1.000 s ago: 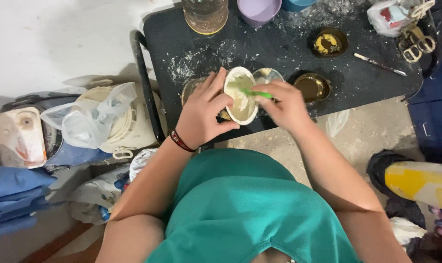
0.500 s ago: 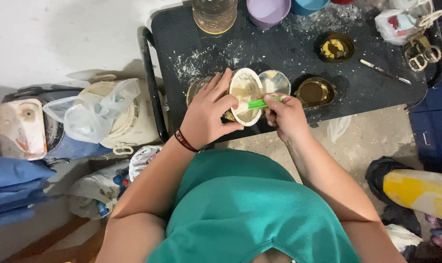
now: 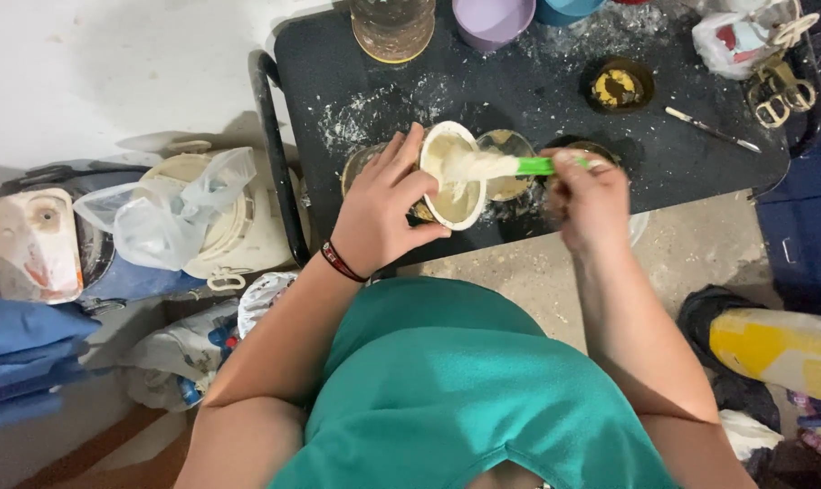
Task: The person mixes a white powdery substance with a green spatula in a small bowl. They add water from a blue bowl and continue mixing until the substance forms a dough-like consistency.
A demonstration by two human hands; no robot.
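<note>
Here your left hand point(image 3: 379, 213) wraps a tilted cream cup point(image 3: 453, 177) near the tabletop's point(image 3: 519, 81) front edge, mouth turned toward you so the green-handled spatula point(image 3: 505, 166), pinched closed in your right hand point(image 3: 590, 195), can scrape its pale paste

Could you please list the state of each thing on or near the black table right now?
Left hand: gripping the white cup.
White cup: tilted, pale batter inside.
Right hand: holding the green spatula.
Green spatula: blade coated with batter.
Black table: dusted with white powder.
Purple bowl: upright.
Scissors: lying flat.
</note>
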